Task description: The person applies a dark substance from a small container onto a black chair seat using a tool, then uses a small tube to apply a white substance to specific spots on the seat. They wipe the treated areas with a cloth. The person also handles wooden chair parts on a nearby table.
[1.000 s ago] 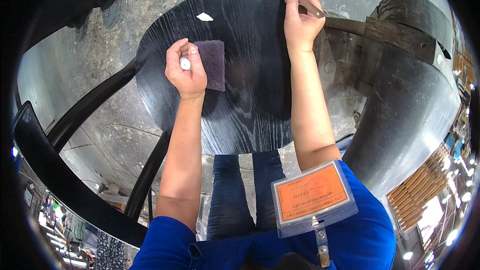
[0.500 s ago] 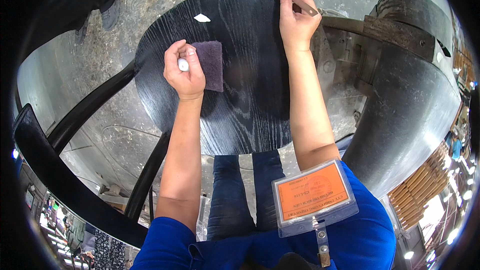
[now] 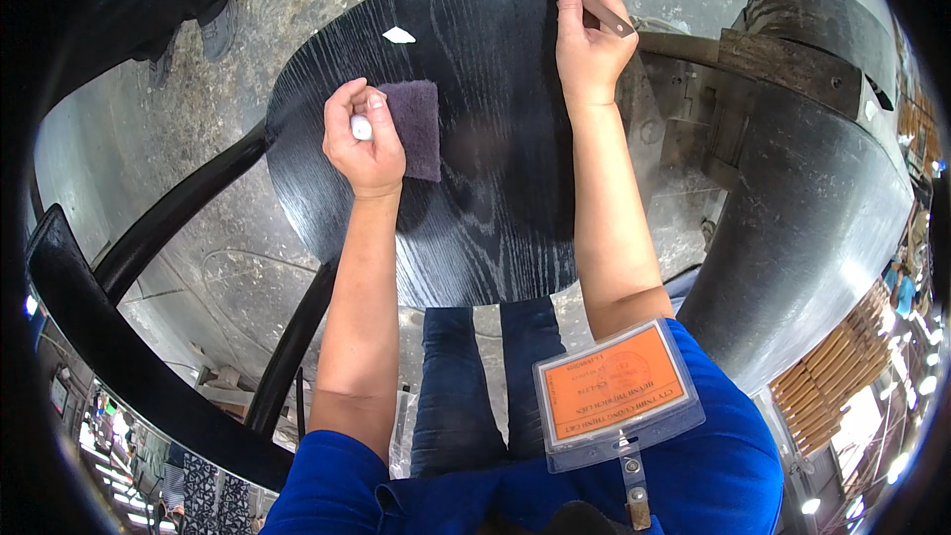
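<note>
A black wood-grained chair seat lies beneath both hands. My left hand is closed around a white object; only its rounded end shows, so its kind is unclear. Beside and partly under that hand, a purple-grey abrasive pad rests on the seat. At the seat's far right edge, my right hand pinches a thin, flat metal knife-like tool with small holes in its near end. Its far tip meets the seat rim. A small white scrap lies on the seat's far part.
The chair's curved black backrest and its supports extend to the left. A large dark metal cylinder-shaped machine part stands at the right. Another person's leg and shoe are at the far left. An orange badge hangs from my chest.
My right hand and the flat tool have shifted very slightly nearer and to the right. The badge has swung a little left. My left hand has hardly moved.
</note>
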A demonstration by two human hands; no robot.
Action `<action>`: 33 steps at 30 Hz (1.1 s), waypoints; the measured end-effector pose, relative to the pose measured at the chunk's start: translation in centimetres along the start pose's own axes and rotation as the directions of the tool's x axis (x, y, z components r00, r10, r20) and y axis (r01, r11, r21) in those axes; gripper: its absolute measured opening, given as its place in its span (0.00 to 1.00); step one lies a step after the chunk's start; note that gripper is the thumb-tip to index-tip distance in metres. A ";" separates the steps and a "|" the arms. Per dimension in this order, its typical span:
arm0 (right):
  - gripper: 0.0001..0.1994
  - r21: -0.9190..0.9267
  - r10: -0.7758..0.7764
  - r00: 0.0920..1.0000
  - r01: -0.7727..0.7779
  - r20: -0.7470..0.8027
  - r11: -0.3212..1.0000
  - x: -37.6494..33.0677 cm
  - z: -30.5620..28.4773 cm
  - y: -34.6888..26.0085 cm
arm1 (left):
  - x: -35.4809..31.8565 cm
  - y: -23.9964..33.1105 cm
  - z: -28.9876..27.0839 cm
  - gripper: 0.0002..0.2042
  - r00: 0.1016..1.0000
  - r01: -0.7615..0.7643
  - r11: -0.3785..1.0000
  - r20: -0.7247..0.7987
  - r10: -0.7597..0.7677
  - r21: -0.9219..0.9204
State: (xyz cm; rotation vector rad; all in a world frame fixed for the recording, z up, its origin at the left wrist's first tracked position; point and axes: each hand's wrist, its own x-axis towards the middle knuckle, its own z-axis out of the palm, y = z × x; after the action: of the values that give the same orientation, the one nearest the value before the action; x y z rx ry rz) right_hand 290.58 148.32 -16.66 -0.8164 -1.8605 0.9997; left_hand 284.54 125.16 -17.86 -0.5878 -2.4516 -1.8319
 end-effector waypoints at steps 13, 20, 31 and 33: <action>0.04 -0.013 0.012 1.000 -0.012 0.018 1.000 -0.1 -0.1 0.3 | -0.1 -0.2 -0.1 0.10 1.000 0.008 1.000 0.026 -0.008 0.006; 0.04 -0.011 0.040 0.999 -0.039 0.033 0.999 -0.2 -0.1 0.2 | -0.1 -0.3 -0.2 0.10 1.000 0.007 1.000 0.025 -0.007 -0.001; 0.04 0.039 0.138 0.990 -0.139 0.030 0.989 -0.3 -0.1 0.3 | 0.1 -0.2 -0.1 0.10 1.000 0.013 1.000 0.001 -0.013 0.003; 0.04 0.051 0.144 0.989 -0.145 0.020 0.988 -0.1 0.2 0.4 | 0.1 -0.3 -0.1 0.10 1.000 0.011 1.000 -0.002 -0.011 -0.001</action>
State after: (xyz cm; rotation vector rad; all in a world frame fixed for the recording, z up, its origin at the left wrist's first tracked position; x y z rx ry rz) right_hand 290.52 148.35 -17.14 -0.9248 -1.8016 1.1437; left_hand 284.30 125.03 -18.10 -0.5738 -2.4580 -1.8371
